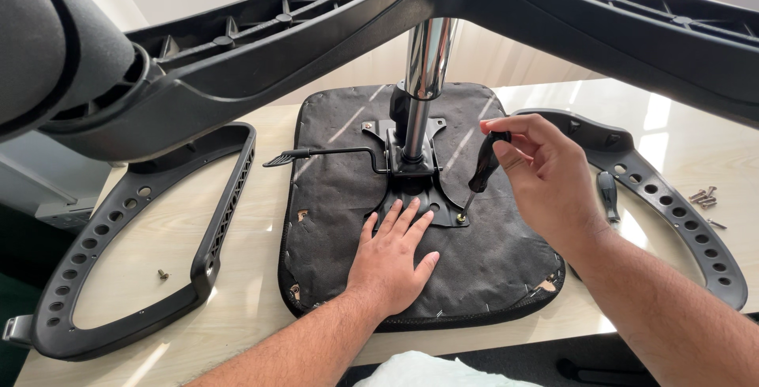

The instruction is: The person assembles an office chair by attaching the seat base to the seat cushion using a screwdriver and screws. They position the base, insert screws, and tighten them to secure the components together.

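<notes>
One screw sits under the tip of the screwdriver at the right corner of the metal mounting plate, which lies at the middle of the upturned seat on the tabletop. My right hand has its fingers curled closed around the screwdriver's black handle, and the tool leans a little, its shaft slanting down and to the left onto the screw. My left hand lies flat on the seat's dark fabric underside, fingers spread wide and holding nothing, with the fingertips touching the near edge of the plate.

From the plate a chrome gas column rises straight up to the black star-shaped chair base, whose arms span the top of the view; one caster looms at the upper left. A black lever sticks out from the plate toward the left.

Just beside the seat on each side lies a black perforated armrest frame, one to my left and one to my right. A second small tool with a black handle lies by the right frame, and a small heap of loose screws rests further right. A single bolt lies inside the left frame's loop.
</notes>
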